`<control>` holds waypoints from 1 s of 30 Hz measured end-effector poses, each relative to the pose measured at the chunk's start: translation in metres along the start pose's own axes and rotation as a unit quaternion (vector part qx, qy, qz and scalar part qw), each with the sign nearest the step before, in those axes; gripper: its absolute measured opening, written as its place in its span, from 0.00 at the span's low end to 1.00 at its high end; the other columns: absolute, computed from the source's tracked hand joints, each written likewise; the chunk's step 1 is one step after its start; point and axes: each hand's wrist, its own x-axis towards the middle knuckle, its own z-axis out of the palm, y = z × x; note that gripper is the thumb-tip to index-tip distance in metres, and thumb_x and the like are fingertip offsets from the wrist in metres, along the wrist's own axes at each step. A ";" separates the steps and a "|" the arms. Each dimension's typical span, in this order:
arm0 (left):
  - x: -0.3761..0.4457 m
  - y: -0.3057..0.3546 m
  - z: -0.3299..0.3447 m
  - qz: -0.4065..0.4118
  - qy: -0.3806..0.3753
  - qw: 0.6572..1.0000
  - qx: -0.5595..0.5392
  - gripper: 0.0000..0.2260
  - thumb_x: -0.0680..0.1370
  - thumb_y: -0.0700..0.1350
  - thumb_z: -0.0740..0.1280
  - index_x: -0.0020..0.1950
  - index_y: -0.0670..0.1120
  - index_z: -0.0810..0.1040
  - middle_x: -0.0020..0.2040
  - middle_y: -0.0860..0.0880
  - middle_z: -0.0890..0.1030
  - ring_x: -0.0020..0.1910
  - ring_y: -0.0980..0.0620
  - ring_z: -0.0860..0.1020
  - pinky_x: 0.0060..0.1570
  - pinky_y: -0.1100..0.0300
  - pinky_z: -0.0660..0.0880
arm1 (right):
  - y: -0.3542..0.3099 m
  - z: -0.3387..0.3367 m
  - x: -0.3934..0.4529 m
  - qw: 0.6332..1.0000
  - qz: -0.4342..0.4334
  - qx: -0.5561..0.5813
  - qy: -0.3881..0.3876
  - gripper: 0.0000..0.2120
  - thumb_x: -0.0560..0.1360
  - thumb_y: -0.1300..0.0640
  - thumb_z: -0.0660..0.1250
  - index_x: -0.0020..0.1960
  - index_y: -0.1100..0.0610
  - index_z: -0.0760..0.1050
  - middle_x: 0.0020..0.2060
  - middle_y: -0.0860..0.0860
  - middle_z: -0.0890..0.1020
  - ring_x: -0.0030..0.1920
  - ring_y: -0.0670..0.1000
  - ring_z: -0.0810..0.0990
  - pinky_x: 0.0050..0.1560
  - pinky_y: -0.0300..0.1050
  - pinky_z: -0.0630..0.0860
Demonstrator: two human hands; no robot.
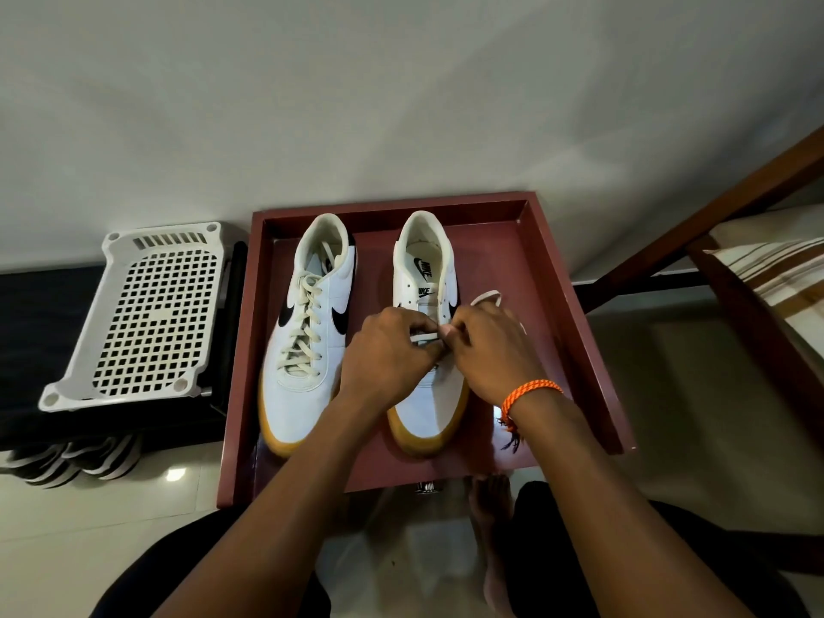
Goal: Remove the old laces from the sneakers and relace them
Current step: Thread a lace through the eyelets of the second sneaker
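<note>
Over the right sneaker (426, 305) on the tray (575, 314), both hands (388, 350) (486, 345) pinch the lace (423, 336), which could slip from an eyelet if tugged unevenly.

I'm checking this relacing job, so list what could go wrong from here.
1. Both hands, left hand and right hand, pinch the lace over the right sneaker; uneven pulling may leave unequal ends.
2. The upper eyelets are empty, so one could be skipped.
3. The loose lace loop beside the sneaker could snag or twist.
</note>
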 end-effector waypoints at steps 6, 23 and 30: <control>0.001 0.000 -0.002 0.001 -0.005 1.000 0.008 0.07 0.76 0.54 0.77 0.52 0.55 0.89 0.49 0.57 0.88 0.48 0.55 0.85 0.48 0.53 0.82 | 0.000 -0.009 0.005 0.975 -0.014 0.222 0.007 0.09 0.79 0.60 0.71 0.40 0.58 0.80 0.46 0.51 0.77 0.47 0.50 0.76 0.50 0.47 0.72; -0.001 0.002 -0.003 0.004 -0.008 1.000 0.002 0.10 0.74 0.58 0.75 0.49 0.54 0.88 0.44 0.56 0.87 0.43 0.55 0.84 0.45 0.51 0.82 | 0.002 -0.004 0.002 0.997 -0.008 0.060 0.054 0.06 0.80 0.53 0.64 0.46 0.53 0.77 0.45 0.51 0.80 0.50 0.56 0.77 0.49 0.53 0.76; 0.001 0.001 -0.003 0.010 -0.008 1.000 0.012 0.07 0.76 0.54 0.77 0.51 0.54 0.89 0.45 0.56 0.87 0.45 0.55 0.84 0.43 0.56 0.79 | 0.003 -0.009 0.004 0.972 0.018 0.235 -0.009 0.10 0.80 0.62 0.68 0.40 0.56 0.78 0.32 0.43 0.79 0.35 0.42 0.77 0.40 0.44 0.71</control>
